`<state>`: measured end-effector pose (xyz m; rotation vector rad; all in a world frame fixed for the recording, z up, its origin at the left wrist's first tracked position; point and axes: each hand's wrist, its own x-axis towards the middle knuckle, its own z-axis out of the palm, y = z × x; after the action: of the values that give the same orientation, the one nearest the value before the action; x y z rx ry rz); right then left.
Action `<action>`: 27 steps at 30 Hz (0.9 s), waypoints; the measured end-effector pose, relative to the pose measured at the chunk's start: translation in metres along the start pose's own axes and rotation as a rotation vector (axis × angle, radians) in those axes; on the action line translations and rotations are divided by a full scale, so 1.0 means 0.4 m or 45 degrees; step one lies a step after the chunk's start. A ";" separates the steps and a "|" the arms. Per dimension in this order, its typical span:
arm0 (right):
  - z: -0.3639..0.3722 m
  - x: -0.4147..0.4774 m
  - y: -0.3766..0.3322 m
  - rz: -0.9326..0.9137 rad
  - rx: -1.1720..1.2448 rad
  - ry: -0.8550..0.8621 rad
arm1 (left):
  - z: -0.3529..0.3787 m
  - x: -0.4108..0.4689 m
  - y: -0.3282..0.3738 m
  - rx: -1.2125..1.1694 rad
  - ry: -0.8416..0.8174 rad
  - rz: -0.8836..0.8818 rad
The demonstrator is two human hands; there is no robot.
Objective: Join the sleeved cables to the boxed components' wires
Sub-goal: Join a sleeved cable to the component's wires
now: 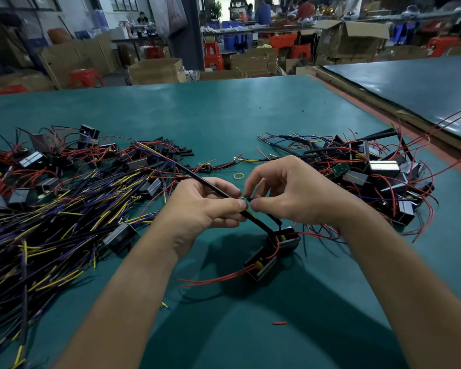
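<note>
Pinching the sleeved cable (197, 177) between thumb and curled fingers, the left hand (205, 209) holds its tip above the boxed component (284, 238), its long axis slanting away up-left. The right hand (290, 194) pinches the component's wire (276, 219) end-on against that tip.

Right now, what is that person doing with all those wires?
A person is joining two wires by hand. The left hand holds a black cable, and the right hand pinches a thin wire that runs down to a little black box on the green table. The two ends meet between the fingertips. A pile of cables lies on the left and more boxes on the right.
</note>
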<state>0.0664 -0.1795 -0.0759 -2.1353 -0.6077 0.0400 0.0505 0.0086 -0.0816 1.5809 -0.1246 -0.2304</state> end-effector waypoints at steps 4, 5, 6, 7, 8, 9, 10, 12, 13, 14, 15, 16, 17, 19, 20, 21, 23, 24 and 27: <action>0.002 0.004 0.001 0.023 -0.034 0.026 | -0.001 0.000 0.002 -0.018 0.034 -0.003; 0.000 0.004 0.002 0.022 -0.044 0.032 | -0.001 0.001 0.003 -0.027 0.045 0.002; -0.001 0.004 0.002 0.021 -0.056 0.036 | -0.001 0.001 0.003 -0.032 0.056 0.009; -0.002 0.003 0.001 0.019 -0.065 0.036 | -0.001 0.001 0.002 -0.033 0.068 0.018; -0.002 0.003 0.000 0.017 -0.071 0.030 | 0.000 0.001 0.001 -0.033 0.079 0.028; -0.002 0.002 -0.002 0.015 -0.077 0.020 | 0.001 0.001 0.000 -0.032 0.088 0.037; -0.003 0.001 -0.003 0.015 -0.085 0.009 | 0.001 0.001 0.000 -0.028 0.092 0.045; -0.004 -0.001 -0.005 0.018 -0.117 -0.005 | 0.003 0.001 -0.001 -0.012 0.095 0.060; -0.005 -0.002 -0.005 0.016 -0.142 -0.006 | 0.003 0.001 -0.002 -0.005 0.095 0.067; -0.005 -0.003 -0.005 0.012 -0.167 -0.006 | 0.004 0.000 -0.002 0.000 0.097 0.073; -0.005 -0.003 -0.005 0.010 -0.186 -0.005 | 0.005 0.000 -0.003 0.006 0.101 0.079; -0.005 -0.003 -0.006 0.011 -0.198 -0.007 | 0.006 0.000 -0.004 0.013 0.105 0.086; -0.005 -0.003 -0.007 0.011 -0.200 -0.013 | 0.007 -0.001 -0.004 0.020 0.110 0.093; -0.008 -0.004 -0.008 0.017 -0.172 -0.030 | 0.009 -0.001 -0.005 0.029 0.124 0.107; -0.009 -0.004 -0.008 0.020 -0.151 -0.036 | 0.009 0.000 -0.005 0.034 0.132 0.114; -0.009 -0.004 -0.008 0.022 -0.133 -0.034 | 0.009 0.001 -0.006 0.039 0.138 0.120; -0.008 -0.001 -0.007 0.036 -0.103 -0.021 | 0.009 0.002 -0.005 0.047 0.143 0.132; -0.007 0.001 -0.006 0.051 -0.083 -0.016 | 0.010 0.003 -0.006 0.052 0.144 0.138; -0.006 0.002 -0.004 0.080 -0.025 0.005 | 0.010 0.003 -0.008 0.071 0.152 0.156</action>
<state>0.0669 -0.1801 -0.0730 -2.1728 -0.5407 0.0649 0.0505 0.0046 -0.0849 1.6320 -0.1350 -0.0371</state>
